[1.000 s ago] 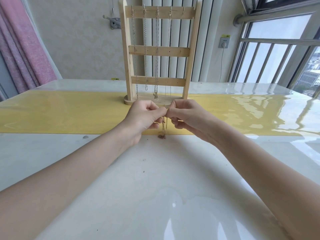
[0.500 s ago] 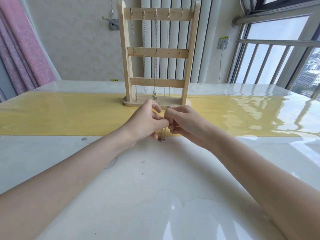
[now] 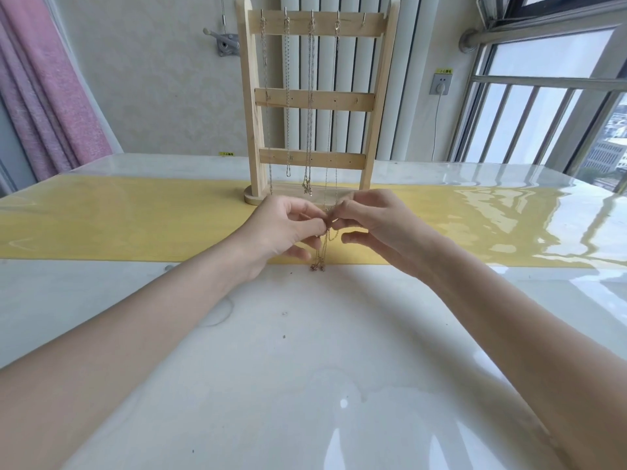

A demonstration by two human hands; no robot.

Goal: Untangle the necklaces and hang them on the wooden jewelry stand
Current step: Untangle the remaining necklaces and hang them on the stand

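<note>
A wooden jewelry stand [image 3: 315, 100] with three crossbars stands upright on a yellow runner at the middle back. Several thin necklaces [image 3: 309, 106] hang from hooks on its top bar; the rightmost hook is bare. Just in front of the stand's base, my left hand [image 3: 286, 228] and my right hand [image 3: 371, 222] meet fingertip to fingertip and pinch a fine gold necklace [image 3: 322, 249]. Its chain hangs down in loops and its lower end touches the white table by the runner's front edge.
The yellow runner [image 3: 135, 225] crosses a glossy white table [image 3: 305, 368]. A pink curtain [image 3: 51, 89] hangs at the left. A radiator and wall socket [image 3: 441, 83] lie behind the stand, and a window with railings [image 3: 543, 106] is at the right.
Both hands stay joined on the gold necklace and have shifted slightly. The fingers of my right hand have spread, and the hanging chain shows more clearly below them.
</note>
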